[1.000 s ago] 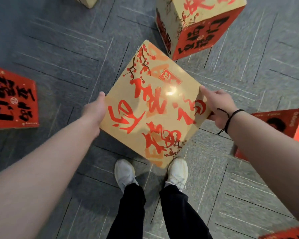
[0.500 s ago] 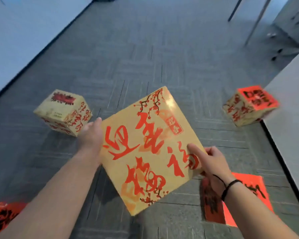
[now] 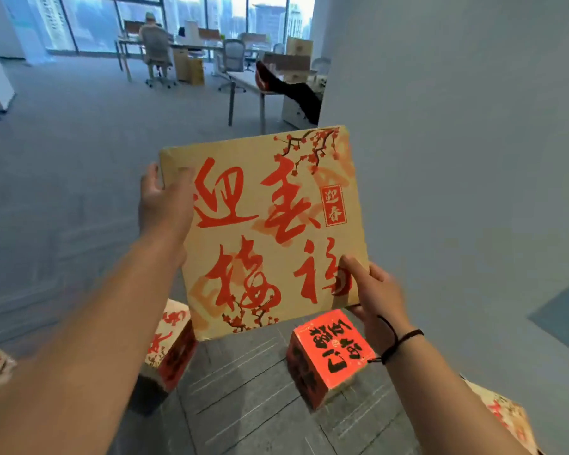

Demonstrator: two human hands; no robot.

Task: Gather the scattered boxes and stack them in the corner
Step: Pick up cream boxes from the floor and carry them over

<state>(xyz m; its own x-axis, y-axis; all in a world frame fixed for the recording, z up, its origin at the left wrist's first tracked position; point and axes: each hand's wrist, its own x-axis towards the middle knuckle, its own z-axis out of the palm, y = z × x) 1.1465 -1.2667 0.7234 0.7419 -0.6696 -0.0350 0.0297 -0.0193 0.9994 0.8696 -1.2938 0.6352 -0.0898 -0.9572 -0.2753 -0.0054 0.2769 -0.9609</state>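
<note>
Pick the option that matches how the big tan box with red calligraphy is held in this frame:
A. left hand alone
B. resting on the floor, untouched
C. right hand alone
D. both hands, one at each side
D: the left hand grips the upper-left edge of the tan box and the right hand grips its lower-right corner, above the floor.

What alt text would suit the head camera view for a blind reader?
Two bare hands, left hand and right hand, hold up a tan box with red calligraphy; a red-topped box and others lie on grey carpet, with office desks beyond.
</note>
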